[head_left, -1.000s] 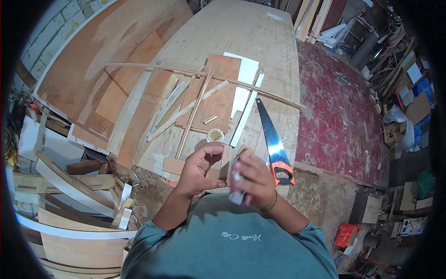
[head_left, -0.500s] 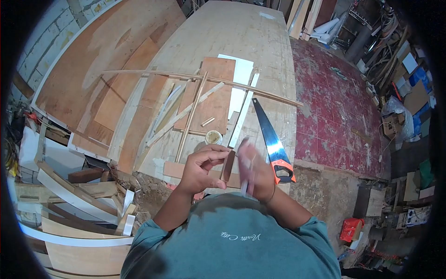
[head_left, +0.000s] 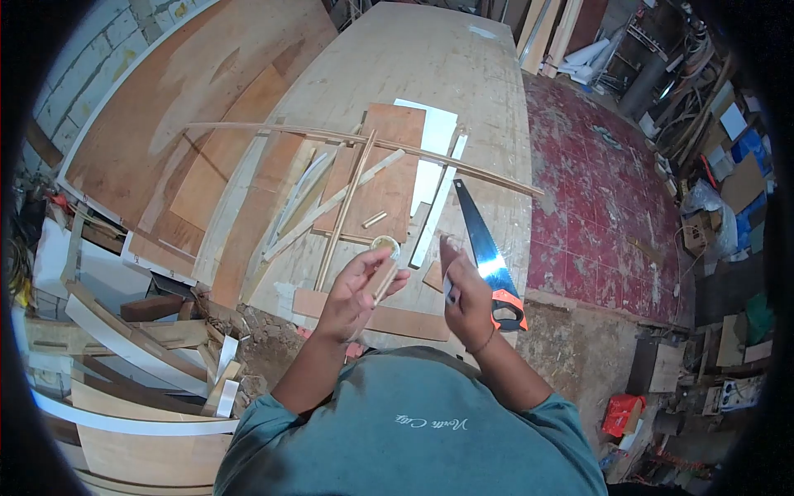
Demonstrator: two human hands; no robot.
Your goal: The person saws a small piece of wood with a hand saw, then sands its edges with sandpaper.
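My left hand (head_left: 347, 299) is closed around a small wooden block (head_left: 384, 279), pinched between thumb and fingers above the near edge of the table. To its right, my right hand (head_left: 470, 302) is closed too, with its fingertips blurred. A pale sliver of something shows in its grip, too little to name. Just beyond my left hand stands a small round tub (head_left: 385, 243), partly covered by the fingers. The handsaw (head_left: 484, 236) with an orange and black handle lies right of my right hand.
Thin wooden strips (head_left: 347, 207) cross over a reddish-brown board (head_left: 385, 178) on the plywood table (head_left: 397, 58). A white strip (head_left: 437, 207) and a short wooden dowel (head_left: 375, 219) lie nearby. Offcuts (head_left: 141, 347) crowd the left; red tiled floor (head_left: 591, 198) lies right.
My hands have moved apart, the right one shifting rightward. The block in my left hand has turned and now shows a lighter face. The view has shifted slightly.
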